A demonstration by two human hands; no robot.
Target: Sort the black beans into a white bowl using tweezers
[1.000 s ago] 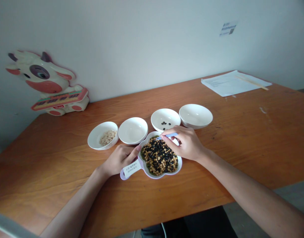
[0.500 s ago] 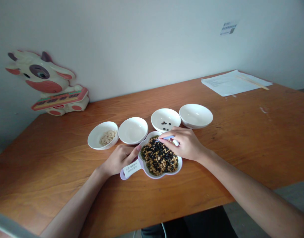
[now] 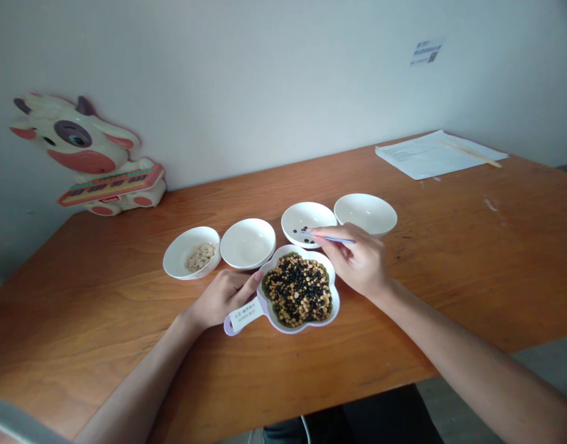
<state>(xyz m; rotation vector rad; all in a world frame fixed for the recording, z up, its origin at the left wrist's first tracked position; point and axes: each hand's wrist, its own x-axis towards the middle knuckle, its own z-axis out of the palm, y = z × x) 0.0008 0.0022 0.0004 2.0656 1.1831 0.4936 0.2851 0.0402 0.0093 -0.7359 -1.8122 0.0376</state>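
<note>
My right hand [image 3: 357,259] pinches slim blue-and-white tweezers [image 3: 334,238], their tips reaching over a white bowl [image 3: 302,213] that holds a few black beans [image 3: 304,235]. My left hand [image 3: 221,299] grips the labelled handle [image 3: 244,316] of a flower-shaped white dish [image 3: 332,302], with one fingertip on its rim. That dish is heaped with mixed black, yellow and green beans [image 3: 298,291]. To the left, a white bowl [image 3: 181,250] holds pale split pieces [image 3: 200,256]. Two plain white bowls [image 3: 247,243] [image 3: 365,213] flank the bean bowl.
A cow-shaped toy [image 3: 84,154] leans on the wall at the far left of the wooden table [image 3: 450,296]. Papers [image 3: 431,154] with a chopstick [image 3: 471,154] lie at the back right. The table's front edge runs close to me.
My right hand has moved up and away from the mixed-bean dish, carrying the tweezers over the bowl of black beans. My left hand stays on the handle.
</note>
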